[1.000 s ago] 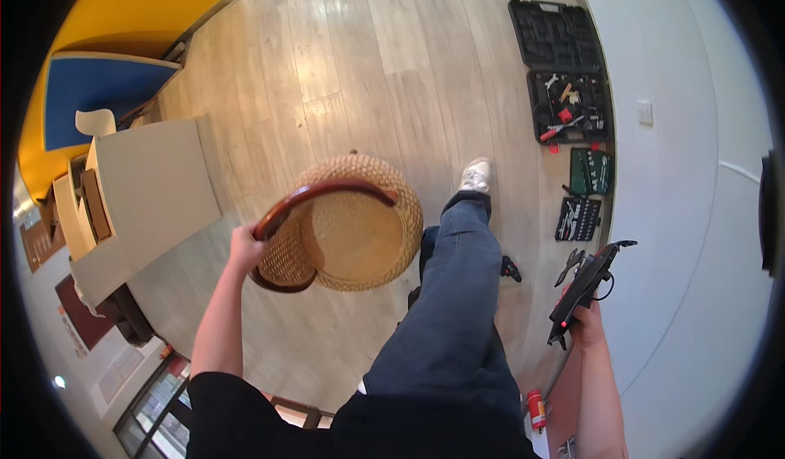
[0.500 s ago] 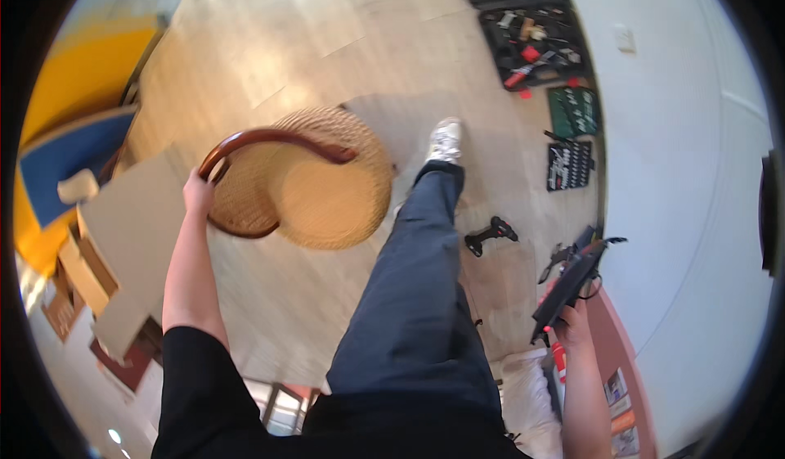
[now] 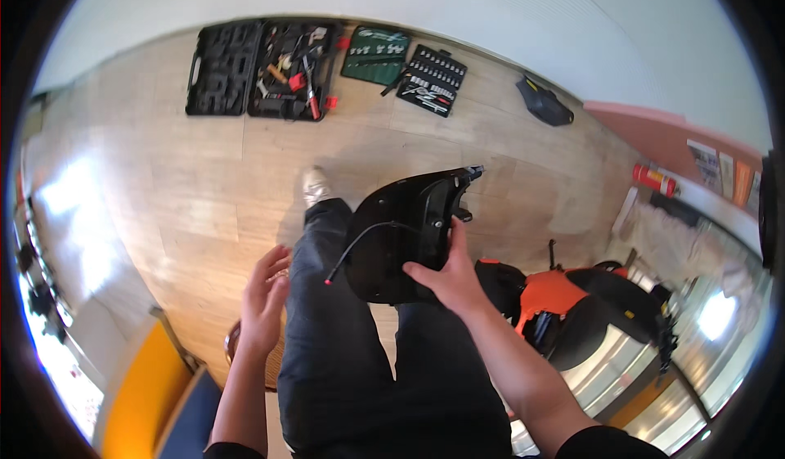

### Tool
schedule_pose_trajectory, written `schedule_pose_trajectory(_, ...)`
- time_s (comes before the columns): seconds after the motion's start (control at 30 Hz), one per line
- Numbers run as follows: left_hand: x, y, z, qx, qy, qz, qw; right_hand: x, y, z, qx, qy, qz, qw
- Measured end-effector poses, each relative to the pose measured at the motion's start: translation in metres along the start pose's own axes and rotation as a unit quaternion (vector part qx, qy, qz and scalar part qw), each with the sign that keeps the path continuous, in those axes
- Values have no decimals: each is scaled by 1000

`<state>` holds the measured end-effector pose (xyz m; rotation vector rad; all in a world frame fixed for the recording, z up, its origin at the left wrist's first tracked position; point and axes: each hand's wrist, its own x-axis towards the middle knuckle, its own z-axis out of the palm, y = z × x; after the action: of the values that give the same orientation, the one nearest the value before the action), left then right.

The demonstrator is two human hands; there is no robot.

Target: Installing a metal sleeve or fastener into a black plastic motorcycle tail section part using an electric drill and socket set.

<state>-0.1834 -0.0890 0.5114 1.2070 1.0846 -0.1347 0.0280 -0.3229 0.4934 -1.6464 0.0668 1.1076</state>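
Note:
My right hand grips a glossy black curved plastic panel, shaped like a vehicle fender, by its right side. The thumb lies on the panel's near face; the other fingers are partly hidden behind it. A thin black cable with a red tip hangs across the panel's left part. My left hand is empty, left of the panel and apart from it, with its fingers loosely bent and spread. Below it, partly hidden by my forearm, is the woven chair with a wooden rim.
By the wall lie an open black toolbox, a green tool pouch, a socket set and another dark panel. An orange and black motorbike stands at right, a red fire extinguisher behind it. A yellow seat is lower left.
I have turned to the right. My left hand has let go of the woven chair's curved wooden arm. The black panel, still in my right hand, has come in front of my legs.

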Motion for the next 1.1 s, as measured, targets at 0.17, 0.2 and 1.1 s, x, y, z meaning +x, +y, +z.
schedule_pose_trajectory(0.17, 58, 38, 78, -153, -306, 18, 939, -1, 12, 18, 173, 140, 5, 975)
schedule_pose_trajectory(0.2, 68, 20, 80, -97, -293, 34, 951, 3, 17, 25, 207, 153, 2, 966)
schedule_pose_trajectory(1.1, 214, -58, 140, 44, -302, -62, 950, -120, 193, 17, -229, 100, 247, 936)
